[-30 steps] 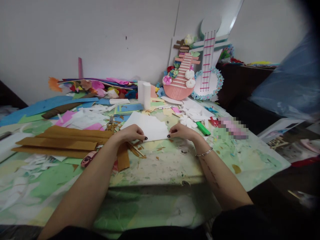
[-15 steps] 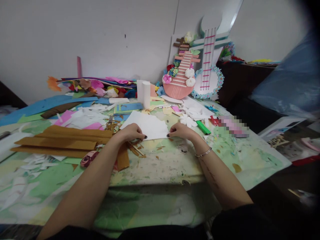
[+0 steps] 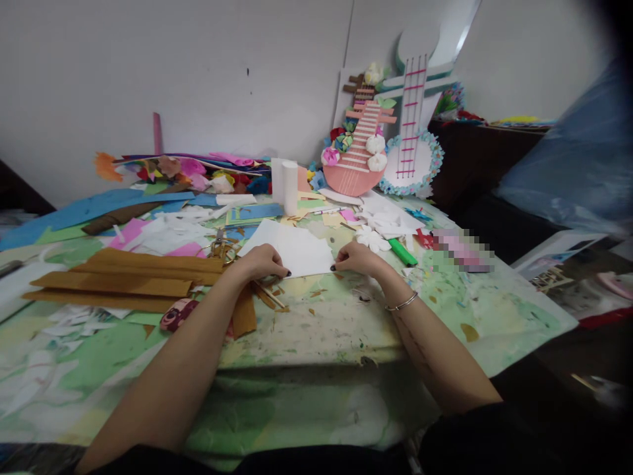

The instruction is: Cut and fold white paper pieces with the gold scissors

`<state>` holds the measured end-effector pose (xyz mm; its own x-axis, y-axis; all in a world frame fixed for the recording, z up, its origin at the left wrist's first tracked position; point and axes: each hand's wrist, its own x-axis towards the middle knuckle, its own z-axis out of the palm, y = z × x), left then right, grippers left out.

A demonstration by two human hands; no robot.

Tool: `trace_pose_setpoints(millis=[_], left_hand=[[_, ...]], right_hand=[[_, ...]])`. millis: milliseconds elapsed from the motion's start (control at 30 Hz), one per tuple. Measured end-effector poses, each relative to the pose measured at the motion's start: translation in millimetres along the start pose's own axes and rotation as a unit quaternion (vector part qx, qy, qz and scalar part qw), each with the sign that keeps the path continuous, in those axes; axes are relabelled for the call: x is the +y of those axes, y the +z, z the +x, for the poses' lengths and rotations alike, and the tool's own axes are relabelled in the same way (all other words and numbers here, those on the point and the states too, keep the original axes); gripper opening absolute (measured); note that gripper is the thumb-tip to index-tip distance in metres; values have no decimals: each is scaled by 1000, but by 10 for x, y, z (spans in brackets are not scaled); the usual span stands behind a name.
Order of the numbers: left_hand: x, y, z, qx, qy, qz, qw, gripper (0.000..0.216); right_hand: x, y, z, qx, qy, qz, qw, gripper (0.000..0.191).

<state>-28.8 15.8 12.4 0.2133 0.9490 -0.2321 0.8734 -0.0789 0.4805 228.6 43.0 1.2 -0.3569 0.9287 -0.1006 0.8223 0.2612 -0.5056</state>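
Now, nearest of all, short of both hands, there's a stained patch of the surface (image 3: pixel 316 336) sprinkled with brown scraps; best to let none slip under the sheet, as a crumb there could dent it. A dark-pink round thing (image 3: pixel 179 315) sits beside the left forearm, and a thin stick (image 3: pixel 270 295) lies just short of the left hand (image 3: pixel 277 265). And here's the grip: left thumb and finger clamped on the near edge of the white paper (image 3: pixel 294 247), right hand (image 3: pixel 345 262) pinching its near right corner! The sheet spans the gap between them and stretches away beyond. The pinch wants to be light and level, I'd say, with equal pull each side, so the edge stays straight without creasing. Whether that edge is folded, I can't tell.

Left of the left hand, brown paper strips (image 3: pixel 123 280), then scissors (image 3: pixel 225 251) slightly beyond; give those points some room. Right of the right hand, a green object (image 3: pixel 402 252), with a white flower (image 3: pixel 370 239) past the knuckles. Farther off, beyond both hands, a white roll (image 3: pixel 290 188) stands upright, and behind it, rightward, a pink model guitar (image 3: pixel 353 178).
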Motion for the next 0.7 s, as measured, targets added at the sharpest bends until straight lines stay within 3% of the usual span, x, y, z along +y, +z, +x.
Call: trace_pose_setpoints(millis=[700], left_hand=[[-67,17,28,-16,24,-30,999,22]], right_hand=[[75,34,36,-10,-25,72,997,12]])
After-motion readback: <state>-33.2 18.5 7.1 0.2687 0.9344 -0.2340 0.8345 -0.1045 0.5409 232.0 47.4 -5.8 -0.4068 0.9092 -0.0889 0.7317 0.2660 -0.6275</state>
